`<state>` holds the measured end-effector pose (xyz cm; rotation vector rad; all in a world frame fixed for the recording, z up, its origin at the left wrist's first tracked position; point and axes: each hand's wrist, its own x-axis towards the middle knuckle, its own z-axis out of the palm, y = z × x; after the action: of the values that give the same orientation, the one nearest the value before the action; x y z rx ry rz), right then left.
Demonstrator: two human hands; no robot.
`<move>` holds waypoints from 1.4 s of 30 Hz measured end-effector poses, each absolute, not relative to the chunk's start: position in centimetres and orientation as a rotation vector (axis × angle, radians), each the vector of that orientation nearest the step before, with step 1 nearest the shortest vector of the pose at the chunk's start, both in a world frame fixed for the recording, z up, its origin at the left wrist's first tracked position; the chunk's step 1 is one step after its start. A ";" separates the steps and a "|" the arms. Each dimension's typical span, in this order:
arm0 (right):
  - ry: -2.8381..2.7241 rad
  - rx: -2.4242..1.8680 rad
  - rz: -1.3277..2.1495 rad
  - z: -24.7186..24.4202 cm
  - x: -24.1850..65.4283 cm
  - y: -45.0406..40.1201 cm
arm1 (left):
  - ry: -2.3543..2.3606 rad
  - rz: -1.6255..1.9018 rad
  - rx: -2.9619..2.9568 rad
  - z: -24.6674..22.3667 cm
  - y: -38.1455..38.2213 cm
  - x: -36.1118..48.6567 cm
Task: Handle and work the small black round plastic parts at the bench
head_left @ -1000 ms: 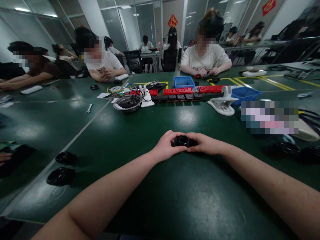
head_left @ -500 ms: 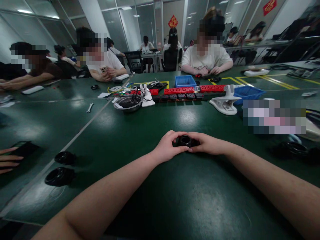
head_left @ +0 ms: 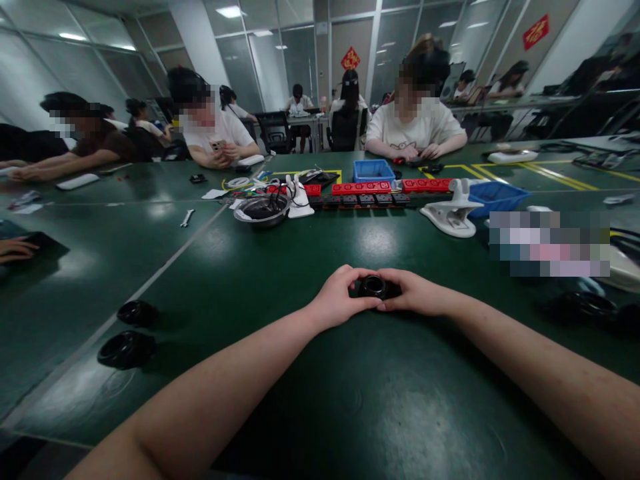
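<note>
Glossy black part (head_left: 375, 287), round-mouthed, centre frame, clamped between left hand (head_left: 341, 294) and right hand (head_left: 419, 292); green tabletop (head_left: 360, 380) around, table edge (head_left: 55, 438) lower left.

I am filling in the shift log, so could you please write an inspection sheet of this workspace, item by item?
Surface: green table, glossy, with a pale seam.
Job's things: round black part with an opening; two similar parts to the left.
Clutter: wrench, metal bowl, white clip, blue basket.
Left hand: holds the round black part.
Right hand: holds its other side.
Cables: coiled white cable beyond the bowl.
Surroundings: seated person across the table; others behind.
</note>
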<state>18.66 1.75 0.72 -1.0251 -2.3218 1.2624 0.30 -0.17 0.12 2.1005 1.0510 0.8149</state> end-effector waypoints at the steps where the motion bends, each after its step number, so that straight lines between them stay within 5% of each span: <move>1: -2.323 -1.046 1.231 0.7 18.6 1.7 | 1.063 0.819 2.095 0.1 -0.2 0.3; 15: -2.235 -1.704 0.186 0.0 15.1 -0.5 | 1.458 1.000 2.051 0.0 -1.1 1.5; 26: -2.434 -0.969 1.055 0.7 18.5 1.8 | 1.109 0.878 2.100 0.4 -0.6 0.6; 42: -2.404 -0.980 1.188 0.8 18.9 2.3 | 1.040 0.868 2.078 0.4 -0.6 0.7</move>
<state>18.93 2.26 0.75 -0.9805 -2.4043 1.1879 0.68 -0.60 0.44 2.0777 1.0401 0.8684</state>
